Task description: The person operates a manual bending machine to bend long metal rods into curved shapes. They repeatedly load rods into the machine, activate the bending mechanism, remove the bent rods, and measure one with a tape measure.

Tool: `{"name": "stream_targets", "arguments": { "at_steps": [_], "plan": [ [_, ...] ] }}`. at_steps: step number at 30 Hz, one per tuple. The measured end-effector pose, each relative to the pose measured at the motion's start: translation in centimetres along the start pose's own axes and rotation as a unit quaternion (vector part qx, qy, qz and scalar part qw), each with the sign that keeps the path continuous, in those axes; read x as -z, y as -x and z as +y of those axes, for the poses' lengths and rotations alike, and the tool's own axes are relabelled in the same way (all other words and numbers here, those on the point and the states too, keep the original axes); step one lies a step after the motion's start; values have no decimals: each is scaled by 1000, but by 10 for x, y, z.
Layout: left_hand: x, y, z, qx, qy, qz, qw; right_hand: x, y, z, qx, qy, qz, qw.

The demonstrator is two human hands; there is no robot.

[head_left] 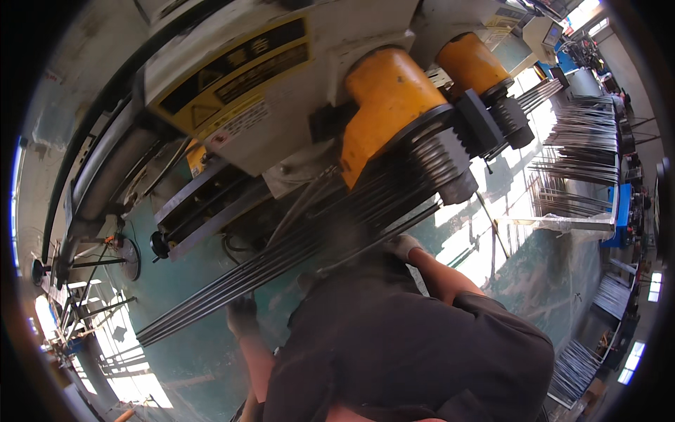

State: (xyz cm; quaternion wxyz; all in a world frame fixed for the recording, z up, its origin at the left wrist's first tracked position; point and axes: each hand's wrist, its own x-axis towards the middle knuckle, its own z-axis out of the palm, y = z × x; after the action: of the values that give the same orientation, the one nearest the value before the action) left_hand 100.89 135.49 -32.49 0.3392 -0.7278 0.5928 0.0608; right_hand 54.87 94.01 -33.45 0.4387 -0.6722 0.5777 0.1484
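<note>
A bundle of long, thin dark metal rods (242, 273) runs slantwise from the lower left up under a machine. My left hand (243, 314), in a dark-looking glove, is closed at the bundle's near side, its fingertips lost in shadow among the rods. Farther right, my right hand (404, 247) wears a pale glove and is curled at a separate metal rod (380, 238) lying nearer to me than the bundle. Some of its fingers are hidden. Blur covers the middle of the rods, in front of my dark shirt.
Over the rods hangs the pale machine housing (295, 91) with warning labels. Two orange machine heads (394, 88) with ribbed metal ends project toward the right. A rack of many rods (576, 155) stands at the far right. The floor (190, 352) is green, with bright sunlit patches.
</note>
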Motion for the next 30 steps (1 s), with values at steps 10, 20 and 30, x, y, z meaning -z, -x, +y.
{"name": "stream_targets", "arguments": {
  "at_steps": [10, 20, 30],
  "plan": [
    [117, -111, 149, 60, 730, 174, 659, 112, -83, 39, 100, -20, 34, 994],
    [89, -138, 132, 136, 801, 31, 582, 100, 2, 60, -78, -105, 75, 989],
    [42, -60, 167, 244, 761, -125, 587, -21, 124, 167, -211, 18, -2, 977]
  ]
}}
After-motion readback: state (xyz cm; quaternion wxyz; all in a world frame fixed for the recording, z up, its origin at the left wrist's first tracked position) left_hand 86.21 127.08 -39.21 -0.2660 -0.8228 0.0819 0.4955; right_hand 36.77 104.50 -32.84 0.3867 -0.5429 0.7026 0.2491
